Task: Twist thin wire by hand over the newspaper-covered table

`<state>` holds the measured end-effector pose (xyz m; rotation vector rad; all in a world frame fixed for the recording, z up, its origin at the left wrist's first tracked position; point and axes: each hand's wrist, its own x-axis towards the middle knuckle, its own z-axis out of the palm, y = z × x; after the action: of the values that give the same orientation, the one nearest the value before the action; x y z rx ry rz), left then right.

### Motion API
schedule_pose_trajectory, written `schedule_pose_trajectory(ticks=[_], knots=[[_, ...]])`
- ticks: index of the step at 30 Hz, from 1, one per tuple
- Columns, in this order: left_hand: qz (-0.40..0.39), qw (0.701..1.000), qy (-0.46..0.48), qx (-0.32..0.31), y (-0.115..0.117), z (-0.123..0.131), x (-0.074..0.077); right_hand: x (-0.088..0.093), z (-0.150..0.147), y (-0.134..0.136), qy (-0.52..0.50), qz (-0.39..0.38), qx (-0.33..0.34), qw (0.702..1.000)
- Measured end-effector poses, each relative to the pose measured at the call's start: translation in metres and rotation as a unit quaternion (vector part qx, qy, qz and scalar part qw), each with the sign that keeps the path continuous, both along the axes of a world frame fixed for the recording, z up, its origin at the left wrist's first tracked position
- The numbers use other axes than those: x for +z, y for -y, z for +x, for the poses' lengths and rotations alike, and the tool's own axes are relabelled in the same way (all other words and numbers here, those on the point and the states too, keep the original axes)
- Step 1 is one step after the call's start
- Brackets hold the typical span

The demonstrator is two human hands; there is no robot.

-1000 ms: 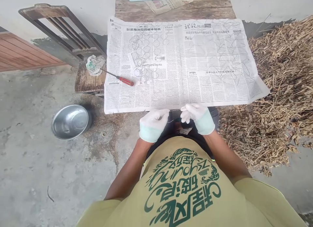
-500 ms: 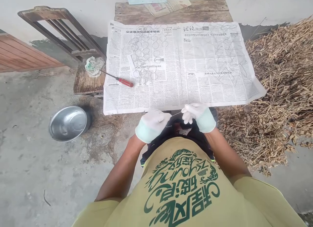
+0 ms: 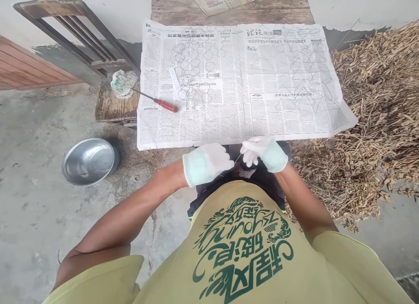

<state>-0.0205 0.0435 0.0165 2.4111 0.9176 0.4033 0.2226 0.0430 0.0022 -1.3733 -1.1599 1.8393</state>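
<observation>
Both hands wear white gloves and meet just below the near edge of the newspaper [image 3: 229,116]. My left hand [image 3: 206,162] is closed in a fist around one end of a thin metal wire [image 3: 238,157]. My right hand [image 3: 260,150] pinches the other end of that wire, fingers pressed together. The short wire runs slanted between the two hands, above my lap. On the newspaper lie bent wire shapes: a group of loops [image 3: 194,70] on the left page and zigzag pieces [image 3: 304,75] on the right page.
A red-handled screwdriver [image 3: 162,104] lies at the paper's left edge, by a crumpled rag [image 3: 121,82] on a wooden chair [image 3: 111,105]. A metal bowl [image 3: 88,161] sits on the concrete floor. Dry straw [image 3: 376,112] is piled on the right. The newspaper covers a wooden table [image 3: 262,7].
My left elbow has swung outward and the left fist has turned, moving closer to the right hand. The wire between the hands now looks shorter and slanted. The view shifted slightly.
</observation>
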Motion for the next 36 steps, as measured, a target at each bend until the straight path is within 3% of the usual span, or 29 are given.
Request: schedule_pose_trajectory(ticks=[3,5,7,9,14,18,20,26,34,36], knots=[[-0.009,0.988,-0.075,-0.138,-0.007,0.0,0.002,-0.002,0.001,-0.001,0.008,0.0,-0.003,1.0],[-0.062,0.991,-0.068,-0.094,-0.011,-0.005,-0.003,-0.004,0.003,-0.001,0.014,0.004,-0.015,1.0],[-0.148,0.989,0.001,0.006,-0.011,-0.014,-0.012,-0.005,0.004,-0.001,0.013,0.013,-0.03,0.999],[-0.228,0.961,0.113,0.108,-0.008,-0.025,-0.022,-0.006,0.004,-0.001,0.001,0.029,-0.049,0.998],[-0.323,0.878,0.321,0.149,0.004,-0.035,-0.046,-0.011,0.004,-0.001,-0.03,0.044,-0.087,0.995],[-0.354,0.814,0.414,0.2,0.015,-0.019,-0.063,-0.018,0.001,-0.002,-0.061,0.035,-0.095,0.993],[-0.358,0.8,0.431,0.215,0.019,-0.008,-0.067,-0.021,-0.001,-0.002,-0.074,0.024,-0.087,0.993],[-0.351,0.788,0.475,0.174,0.02,0.01,-0.067,-0.023,-0.007,0.0,-0.09,-0.005,-0.067,0.994],[-0.476,0.673,0.556,0.109,0.028,0.025,-0.085,-0.011,-0.012,0.008,-0.1,-0.003,-0.043,0.994],[-0.491,0.659,0.563,0.085,0.029,0.026,-0.091,-0.008,-0.014,0.01,-0.092,-0.002,-0.041,0.995]])
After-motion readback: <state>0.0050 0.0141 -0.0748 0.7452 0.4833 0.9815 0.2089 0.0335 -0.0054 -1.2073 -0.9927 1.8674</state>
